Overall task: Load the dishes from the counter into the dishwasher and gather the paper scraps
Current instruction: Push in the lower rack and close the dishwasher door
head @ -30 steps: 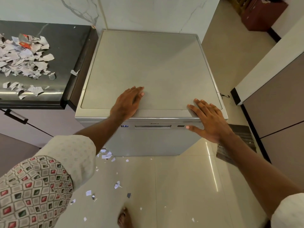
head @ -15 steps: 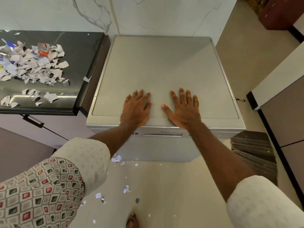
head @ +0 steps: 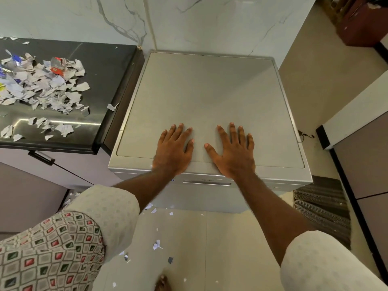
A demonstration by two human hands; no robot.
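Observation:
A silver dishwasher [head: 210,97] stands in front of me with its door closed and its flat top bare. My left hand [head: 173,150] and my right hand [head: 233,151] lie flat on the front part of that top, fingers spread, side by side and holding nothing. A pile of torn paper scraps [head: 39,85] lies on the black counter [head: 109,66] to the left. More paper scraps [head: 156,244] are scattered over the cream floor in front of the dishwasher. No dishes are in sight.
A drawer handle [head: 41,157] sticks out below the counter edge. A dark ribbed mat [head: 321,204] lies on the floor to the right of the dishwasher, beside a grey cabinet [head: 361,156]. My bare foot [head: 162,283] shows at the bottom.
My right hand left the dishwasher's front right corner and came to rest flat on the top next to my left hand. The view shifted, showing more of the counter.

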